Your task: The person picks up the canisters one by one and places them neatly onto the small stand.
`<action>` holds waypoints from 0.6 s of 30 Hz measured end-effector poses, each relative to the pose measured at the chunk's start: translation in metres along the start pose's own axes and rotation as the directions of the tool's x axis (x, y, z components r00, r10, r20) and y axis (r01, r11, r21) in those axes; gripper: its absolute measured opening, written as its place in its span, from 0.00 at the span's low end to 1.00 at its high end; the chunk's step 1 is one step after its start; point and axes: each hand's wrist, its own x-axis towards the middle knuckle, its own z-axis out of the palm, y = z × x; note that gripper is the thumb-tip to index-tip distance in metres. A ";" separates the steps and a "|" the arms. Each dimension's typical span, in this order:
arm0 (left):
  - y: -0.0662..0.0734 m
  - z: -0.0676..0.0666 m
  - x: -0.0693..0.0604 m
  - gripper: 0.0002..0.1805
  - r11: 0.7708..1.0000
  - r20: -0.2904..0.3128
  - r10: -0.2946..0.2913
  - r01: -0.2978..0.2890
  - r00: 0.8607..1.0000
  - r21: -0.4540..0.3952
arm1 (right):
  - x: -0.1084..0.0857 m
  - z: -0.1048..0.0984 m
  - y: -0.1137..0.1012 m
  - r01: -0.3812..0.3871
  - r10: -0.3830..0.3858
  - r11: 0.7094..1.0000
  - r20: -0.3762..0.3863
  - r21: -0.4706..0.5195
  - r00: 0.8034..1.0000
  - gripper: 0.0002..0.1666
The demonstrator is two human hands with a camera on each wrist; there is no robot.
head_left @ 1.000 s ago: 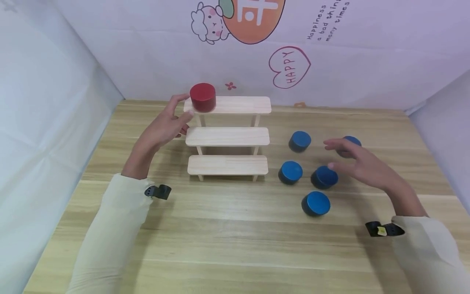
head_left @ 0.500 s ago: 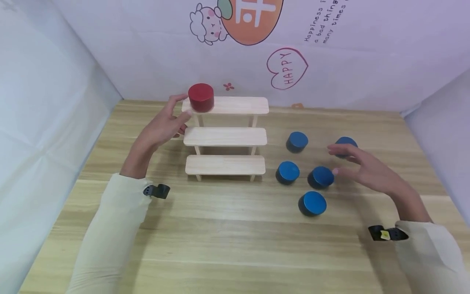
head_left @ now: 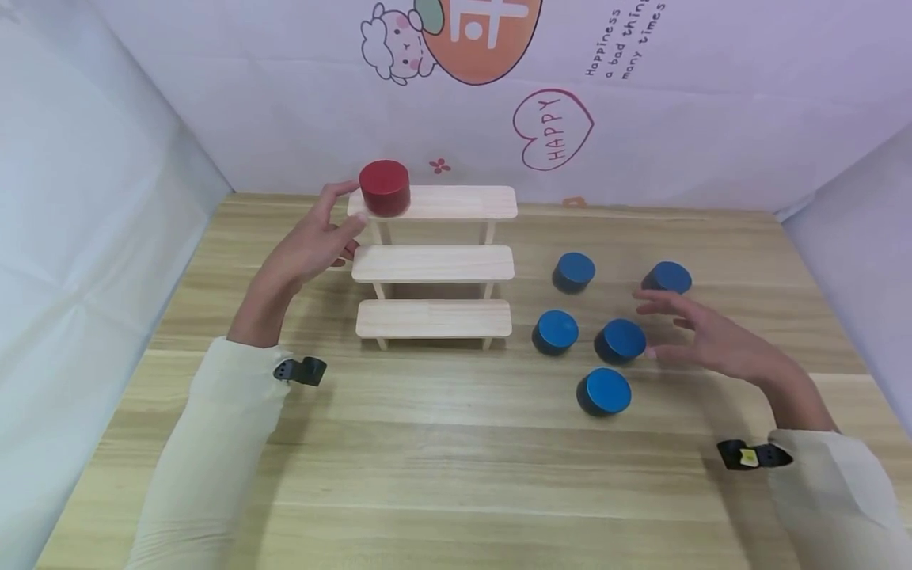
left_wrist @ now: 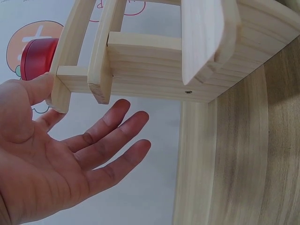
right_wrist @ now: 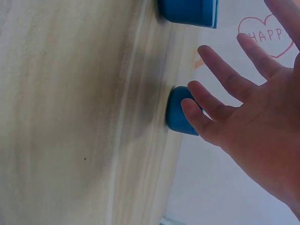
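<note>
A three-tier wooden shelf (head_left: 433, 264) has a red cylinder (head_left: 385, 188) on the left end of its top board. My left hand (head_left: 306, 245) holds that end between thumb and index finger, just beside the red cylinder (left_wrist: 38, 58); the other fingers (left_wrist: 112, 150) extend loosely below the board. Over the table's right side, my right hand (head_left: 720, 340) is spread, palm visible in the right wrist view, and holds nothing. Its thumb tip is close to a blue cylinder (head_left: 620, 341), and its fingers are in front of another blue cylinder (head_left: 667, 277).
More blue cylinders stand between the shelf and my right hand: one at the back (head_left: 573, 272), one near the shelf (head_left: 555, 332) and one at the front (head_left: 604, 392). Behind the wooden table (head_left: 427, 459) hangs a white printed sheet (head_left: 285, 103).
My right hand has moved a little toward the front and right, uncovering more of the far blue cylinder. The left hand keeps its place at the shelf. The head view has shifted slightly.
</note>
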 end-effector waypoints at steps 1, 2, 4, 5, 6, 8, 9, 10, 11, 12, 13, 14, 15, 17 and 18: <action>0.000 0.000 0.000 0.35 1.000 0.000 -0.001 0.001 1.000 0.001 | 0.000 0.000 0.001 -0.004 0.004 1.000 0.008 0.005 1.000 0.47; 0.000 0.000 0.000 0.35 1.000 0.000 -0.001 0.001 1.000 0.001 | -0.001 0.000 0.001 -0.008 0.008 1.000 0.015 0.005 1.000 0.47; -0.001 0.000 0.000 0.35 1.000 0.001 0.002 -0.002 1.000 0.002 | -0.001 0.001 0.002 -0.011 0.011 1.000 0.025 0.002 1.000 0.47; -0.001 0.000 -0.001 0.35 1.000 0.001 0.004 -0.004 1.000 -0.003 | -0.001 0.002 0.003 -0.010 0.010 1.000 0.029 -0.001 1.000 0.47; -0.001 0.000 -0.001 0.35 1.000 0.000 0.005 -0.005 1.000 -0.008 | -0.001 0.002 0.003 -0.008 0.008 1.000 0.034 -0.002 0.999 0.46; -0.002 0.000 -0.001 0.35 1.000 -0.001 0.007 -0.007 1.000 -0.011 | 0.000 0.004 0.004 -0.005 0.005 1.000 0.041 -0.005 0.999 0.46; -0.002 0.000 0.000 0.35 1.000 -0.001 0.007 -0.007 1.000 -0.014 | 0.000 0.005 0.004 -0.004 0.005 1.000 0.043 -0.006 0.999 0.45; -0.002 0.000 0.000 0.35 1.000 -0.001 0.007 -0.007 1.000 -0.013 | 0.000 0.005 0.004 -0.008 0.008 1.000 0.046 -0.006 0.999 0.45; -0.002 0.000 0.000 0.35 1.000 -0.001 0.007 -0.007 1.000 -0.017 | 0.000 0.006 0.004 -0.014 0.014 1.000 0.048 -0.006 0.999 0.45; -0.002 0.000 0.000 0.34 1.000 -0.001 0.007 -0.007 1.000 -0.018 | 0.000 0.007 0.004 -0.020 0.020 1.000 0.050 -0.004 0.999 0.45; -0.002 0.000 0.000 0.34 1.000 -0.002 0.006 -0.006 1.000 -0.016 | 0.000 0.008 0.004 -0.026 0.026 1.000 0.052 -0.002 0.998 0.44; -0.002 0.000 0.000 0.34 1.000 -0.001 0.005 -0.005 1.000 -0.016 | 0.000 0.008 0.004 -0.031 0.032 1.000 0.052 -0.001 0.998 0.44; -0.002 0.000 0.000 0.34 1.000 0.000 0.003 -0.003 1.000 -0.017 | 0.000 0.009 0.004 -0.033 0.033 0.999 0.053 0.001 0.998 0.44; -0.001 0.000 0.000 0.35 1.000 0.001 0.001 -0.001 1.000 -0.017 | 0.001 0.010 0.004 -0.035 0.035 0.999 0.055 0.005 0.998 0.44; -0.001 0.000 0.000 0.35 1.000 0.002 0.000 0.000 1.000 -0.017 | 0.002 0.010 0.005 -0.032 0.032 0.999 0.056 0.004 0.998 0.43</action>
